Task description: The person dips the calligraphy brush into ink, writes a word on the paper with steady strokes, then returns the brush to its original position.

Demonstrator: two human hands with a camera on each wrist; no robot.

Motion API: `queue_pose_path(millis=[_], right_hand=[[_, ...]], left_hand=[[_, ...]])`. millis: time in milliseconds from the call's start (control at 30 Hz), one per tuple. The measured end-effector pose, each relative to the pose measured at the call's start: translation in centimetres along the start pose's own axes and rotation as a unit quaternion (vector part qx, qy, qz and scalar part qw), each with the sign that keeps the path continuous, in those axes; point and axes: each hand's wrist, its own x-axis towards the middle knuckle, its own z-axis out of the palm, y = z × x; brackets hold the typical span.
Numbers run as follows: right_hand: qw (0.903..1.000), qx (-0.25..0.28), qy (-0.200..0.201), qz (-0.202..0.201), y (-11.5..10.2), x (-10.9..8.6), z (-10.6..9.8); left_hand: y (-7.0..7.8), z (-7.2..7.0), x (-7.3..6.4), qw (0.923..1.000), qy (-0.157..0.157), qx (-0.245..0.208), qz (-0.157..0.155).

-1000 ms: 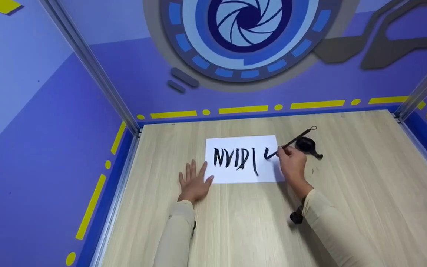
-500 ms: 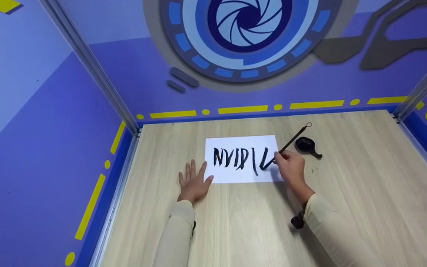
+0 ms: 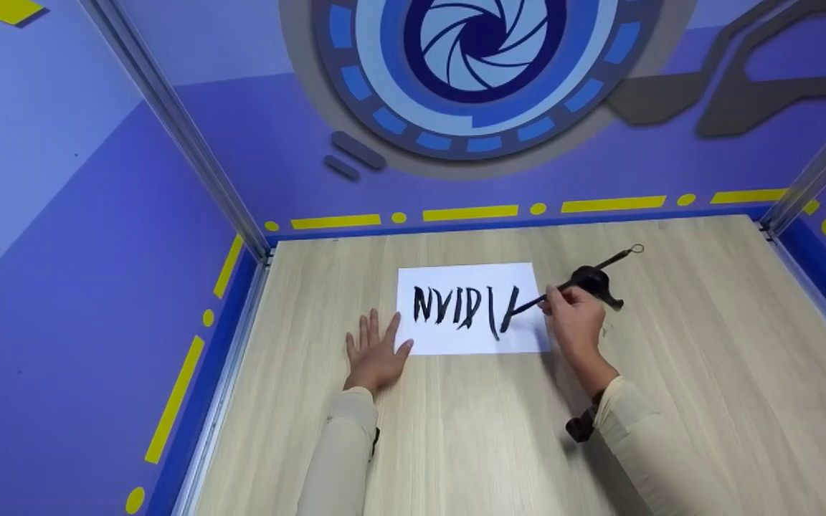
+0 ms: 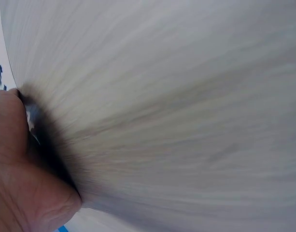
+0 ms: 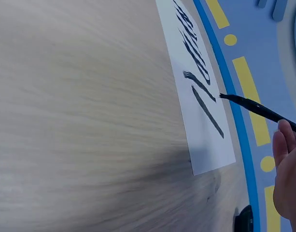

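My right hand [image 3: 576, 319] pinches a black ink brush [image 3: 530, 305] by its shaft, and the looped end points to the back right. In the right wrist view the brush tip [image 5: 224, 96] appears lifted off the white paper [image 3: 470, 345]. Black brush lettering [image 3: 449, 306] reads "NVID", followed by two slanting strokes that do not meet at the top. My left hand [image 3: 376, 358] lies flat with spread fingers at the left edge of the sheet, index finger and thumb on its border. The left wrist view shows part of that hand [image 4: 27, 179] against the wood.
A small black dish with a handle [image 3: 591, 277] stands right of the paper, partly behind the brush and right hand. Small dark marks [image 3: 604, 330] show on the wooden table [image 3: 456, 430]. Blue-purple panels [image 3: 255, 158] rise at the back and both sides.
The right hand drew the second slanting stroke down toward the lower left, then moved up and right, with the brush leaning farther right. The left hand stays in place.
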Motion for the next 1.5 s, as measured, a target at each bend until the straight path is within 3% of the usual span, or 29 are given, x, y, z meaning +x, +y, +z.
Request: queue_pose_path(millis=[600, 867, 1067, 1300, 1500], right_hand=[[0.9995, 0.021, 0.022, 0.003, 1.2, 0.2, -0.8], [0.9987, 0.044, 0.026, 0.008, 1.2, 0.0, -0.6], [0.9989, 0.033, 0.034, -0.007, 1.3, 0.1, -0.3], [0.9978, -0.051, 0.039, -0.020, 1.4, 0.8, 0.1], [0.9974, -0.058, 0.041, -0.012, 1.5, 1.5, 0.5]], left_hand=[[0.3, -0.3, -0.3, 1.0000, -0.001, 0.008, 0.004], [-0.2, 0.1, 0.2, 1.0000, 0.002, 0.006, 0.004], [-0.1, 0.1, 0.2, 1.0000, 0.002, 0.002, 0.005], [-0.1, 0.0, 0.2, 0.9999, 0.003, 0.010, 0.007], [0.1, -0.1, 0.0, 1.0000, 0.001, 0.005, 0.005]])
